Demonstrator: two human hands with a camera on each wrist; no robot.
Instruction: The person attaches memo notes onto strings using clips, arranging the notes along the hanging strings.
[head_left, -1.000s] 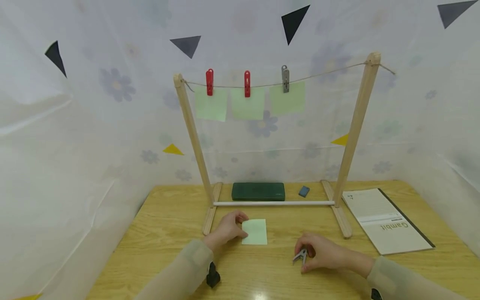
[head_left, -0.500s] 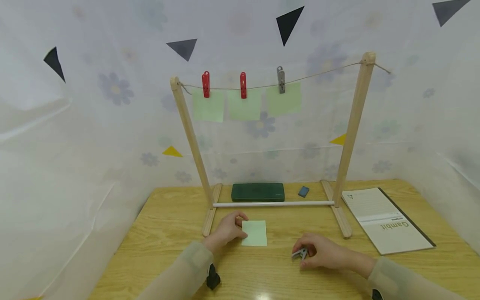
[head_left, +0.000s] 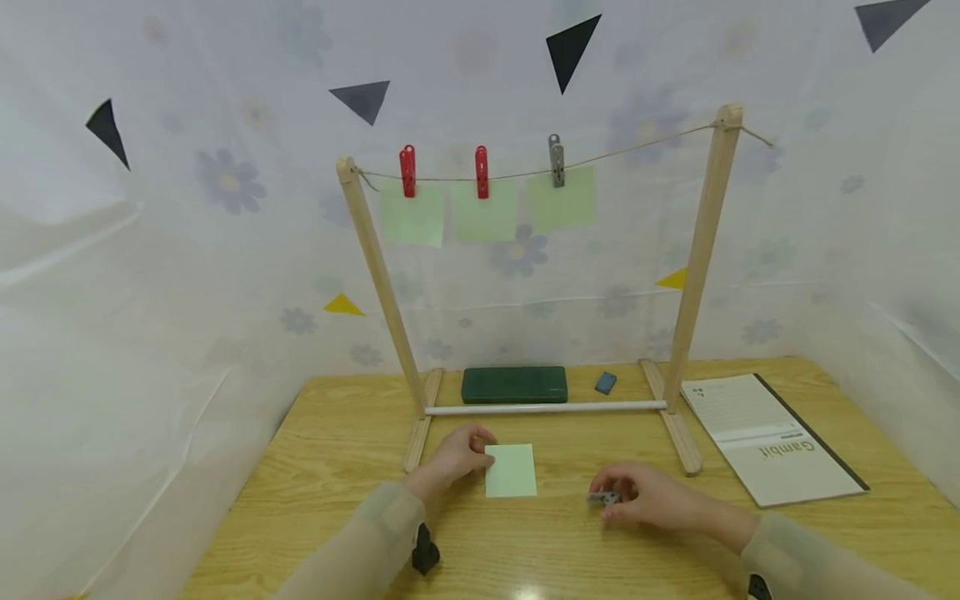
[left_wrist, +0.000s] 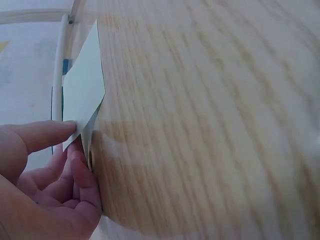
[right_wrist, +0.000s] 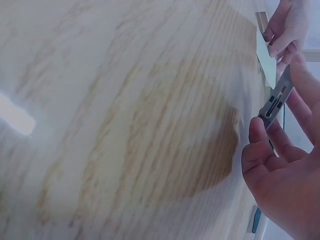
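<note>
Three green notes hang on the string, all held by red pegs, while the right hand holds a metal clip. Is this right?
Not fully. In the head view only two pegs are red; the third peg is grey. The three green notes and the right hand holding a metal clip are correct.

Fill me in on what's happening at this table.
A person sits at a wooden table before a small wooden drying rack. The left hand pinches the edge of a pale green paper square lying on the table. The right hand holds a grey metal clip. Three green squares already hang from the string, under two red clips and one grey clip.
</note>
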